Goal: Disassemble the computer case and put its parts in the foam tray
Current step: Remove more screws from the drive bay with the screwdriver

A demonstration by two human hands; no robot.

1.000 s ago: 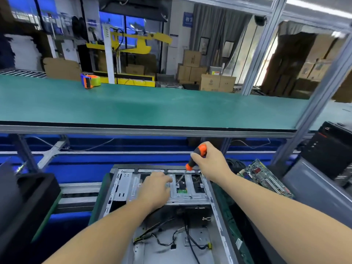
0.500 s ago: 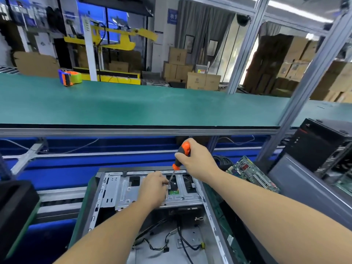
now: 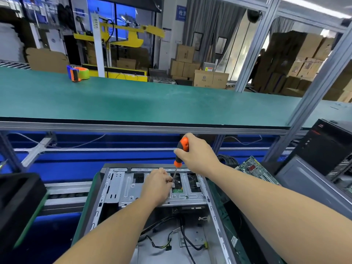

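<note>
Above case (image 3: 122,189), right hand (image 3: 198,155) gripping screwdriver (image 3: 181,151)

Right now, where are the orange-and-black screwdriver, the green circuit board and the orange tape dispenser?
Orange-and-black screwdriver (image 3: 183,144): head view, on its handle.
Green circuit board (image 3: 256,169): head view, mid-face.
Orange tape dispenser (image 3: 78,73): head view, on its body.

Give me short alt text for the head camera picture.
A right hand holds an orange screwdriver down on an open computer case, while the left hand steadies its tip. A circuit board lies right.
</note>
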